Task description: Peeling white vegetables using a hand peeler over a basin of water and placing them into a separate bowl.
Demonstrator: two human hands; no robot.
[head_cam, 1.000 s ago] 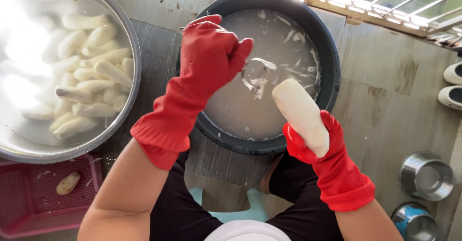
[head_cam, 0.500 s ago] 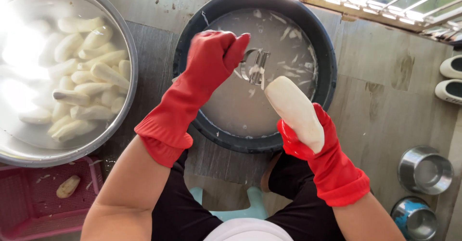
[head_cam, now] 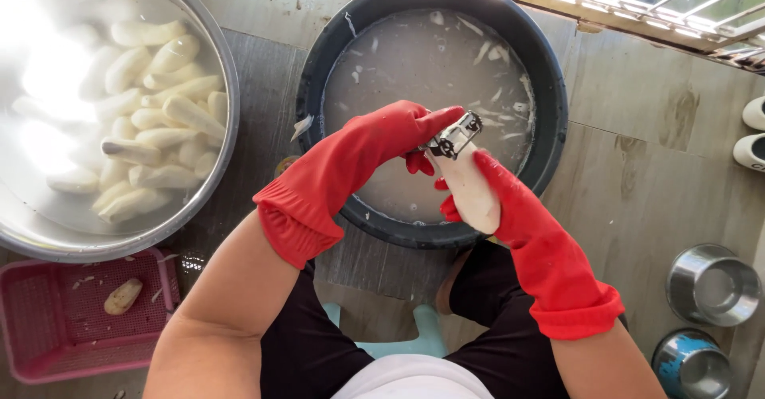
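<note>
Over the dark basin (head_cam: 550, 112), the left hand (head_cam: 394, 132) is now gripping the peeler (head_cam: 454, 136) against the white root (head_cam: 468, 188), which the right hand (head_cam: 494, 200) is clasping lower, closer in.

I see bright daylight entering from the barred window (head_cam: 637, 5) at top right. Harsh glare blows out the water in the steel basin (head_cam: 203, 41) at left. The centre is sharp; the edges bend slightly.

Long red rubber gloves on both hands (head_cam: 398, 136), black trousers.
</note>
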